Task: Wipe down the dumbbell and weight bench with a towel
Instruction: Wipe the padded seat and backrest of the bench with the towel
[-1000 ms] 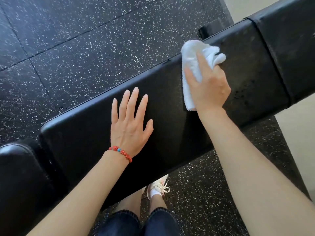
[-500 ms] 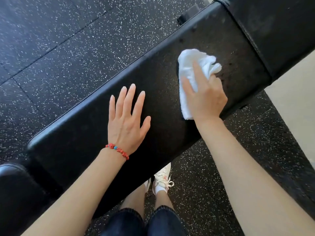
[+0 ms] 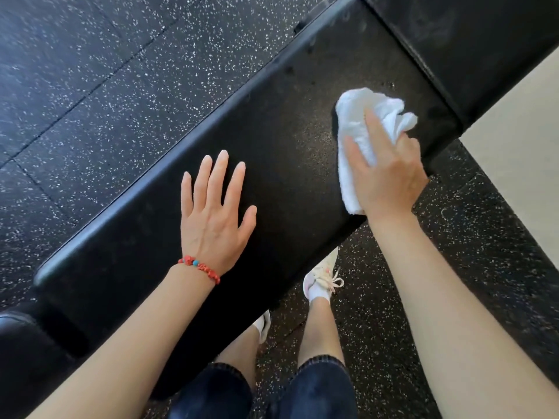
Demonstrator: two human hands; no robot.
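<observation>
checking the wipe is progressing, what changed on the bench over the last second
The right hand has slid the white towel from the bench pad's far edge back toward its near edge, nearer the seam with the next pad. Nothing was grasped or released. The left hand stays flat on the pad, fingers spread.

We count one towel (image 3: pixel 360 128), one padded surface (image 3: pixel 272 152), two hands: left hand (image 3: pixel 213 219), right hand (image 3: pixel 387 173); one beaded bracelet (image 3: pixel 201 267); two shoes (image 3: pixel 322 276).
</observation>
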